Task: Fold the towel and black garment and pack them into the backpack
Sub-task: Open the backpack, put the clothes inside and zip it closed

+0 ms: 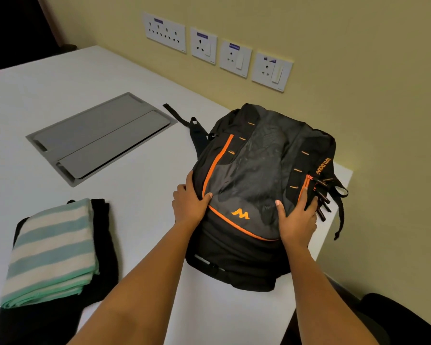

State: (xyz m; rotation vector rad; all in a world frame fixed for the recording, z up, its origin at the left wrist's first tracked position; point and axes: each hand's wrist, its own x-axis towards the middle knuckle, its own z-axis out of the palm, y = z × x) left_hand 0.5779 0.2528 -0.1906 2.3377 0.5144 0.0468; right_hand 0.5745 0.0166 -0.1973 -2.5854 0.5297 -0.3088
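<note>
Backpack point(256, 170): black and grey with orange zip lines. It lies flat on the white table point(135, 220), right of centre in the frame, front panel upward. An orange logo point(240, 214) sits on the lower part of the panel. All zips that can be seen look closed. A black strap point(177, 115) trails from the upper left corner of the bag across the table.

Left hand point(188, 207): placed on the left side of the backpack. The fingers curve over the side edge and the thumb lies across the front panel beside the orange zip line. The grip is closed on the bag itself.

Right hand point(297, 220): placed on the right side of the backpack. The thumb presses on the grey panel and the fingers curve over the right edge, just beside the hanging zip pulls point(324, 202). The grip is likewise closed on the bag, nothing else in it.

Towel point(52, 250): folded, striped white and pale green, at the lower left of the frame. It rests on top of the black garment point(105, 245), which lies flat on the table and shows along the towel's right side and below it. Both are well apart from the backpack and outside it.

Other items: a grey metal flap panel point(100, 138) is set flush into the table at upper left of centre. A row of wall sockets point(204, 44) is fixed to the yellow wall at the top of the frame.
</note>
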